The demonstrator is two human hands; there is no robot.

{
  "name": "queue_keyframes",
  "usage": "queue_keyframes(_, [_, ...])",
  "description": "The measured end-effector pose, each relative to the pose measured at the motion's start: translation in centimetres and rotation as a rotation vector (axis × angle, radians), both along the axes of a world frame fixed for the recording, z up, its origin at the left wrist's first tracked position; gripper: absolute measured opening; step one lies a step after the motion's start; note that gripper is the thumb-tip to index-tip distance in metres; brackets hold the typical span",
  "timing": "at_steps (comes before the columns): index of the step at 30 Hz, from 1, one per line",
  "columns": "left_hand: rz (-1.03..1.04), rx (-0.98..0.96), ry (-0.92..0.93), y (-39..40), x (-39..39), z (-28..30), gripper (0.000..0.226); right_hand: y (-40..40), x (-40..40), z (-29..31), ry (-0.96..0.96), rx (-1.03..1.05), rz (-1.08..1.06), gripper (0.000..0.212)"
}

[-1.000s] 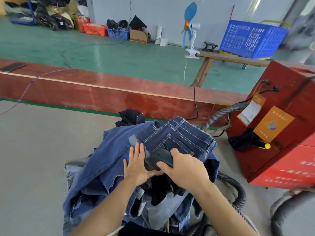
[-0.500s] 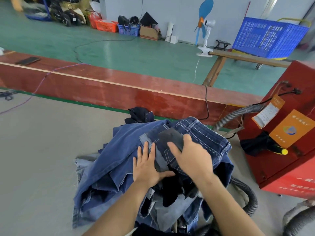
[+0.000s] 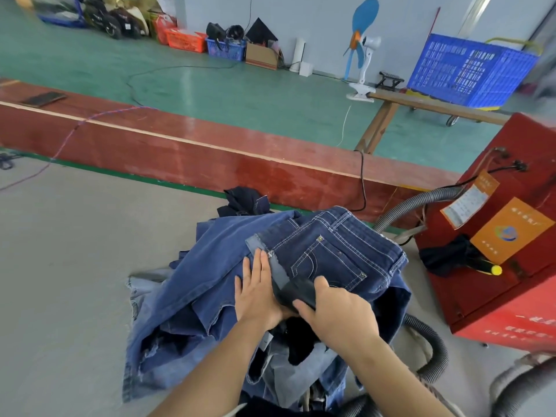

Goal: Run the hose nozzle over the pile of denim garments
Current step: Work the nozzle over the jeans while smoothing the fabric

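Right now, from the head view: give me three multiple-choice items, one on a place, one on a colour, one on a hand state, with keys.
1. Where is the machine relative to the denim pile?
A. left
B. right
C. underneath

2. What colour is the wheeled crate in the background?
A. blue
B. green
C. white

3. What is the left hand doing?
A. gripping the nozzle
B. lifting a garment
C. resting flat on denim

Key:
1 B: the red machine stands right of the denim pile.
2 A: the crate is blue.
3 C: the left hand lies flat, fingers straight, while the right hand holds the dark nozzle.
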State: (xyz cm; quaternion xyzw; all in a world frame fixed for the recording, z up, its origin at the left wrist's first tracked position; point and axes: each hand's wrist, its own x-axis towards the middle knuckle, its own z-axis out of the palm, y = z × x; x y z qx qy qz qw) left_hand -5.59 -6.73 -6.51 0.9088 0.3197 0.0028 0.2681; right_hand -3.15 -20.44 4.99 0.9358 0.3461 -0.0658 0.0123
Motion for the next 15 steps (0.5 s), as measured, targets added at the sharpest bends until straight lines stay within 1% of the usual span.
queue_keyframes(3, [0.011,-0.030,-0.062,-0.1,-0.1,0.0,0.118,1.6,-0.1,-0.6,-0.052,0.037,0.006,0.038])
queue_keyframes(4, [0.014,-0.049,-0.072,-0.1,-0.1,0.0,0.120,2.2,0.0,-0.6,-0.055,0.065,-0.001,0.038])
queue_keyframes(6, [0.000,-0.064,-0.068,-0.1,-0.2,0.1,0.132,3.0,0.4,-0.2,-0.063,0.125,-0.026,0.040])
queue_keyframes(8, [-0.013,-0.060,-0.056,0.0,-0.3,0.3,0.145,2.9,0.9,0.6,-0.054,0.187,-0.055,0.037])
queue_keyframes(10, [-0.010,-0.054,-0.046,0.1,-0.3,0.2,0.148,1.8,1.0,1.3,-0.023,0.210,-0.070,0.037])
queue_keyframes(15, [-0.002,-0.035,-0.046,-0.1,-0.3,0.2,0.143,-0.6,-0.1,1.2,-0.015,0.073,-0.001,0.040])
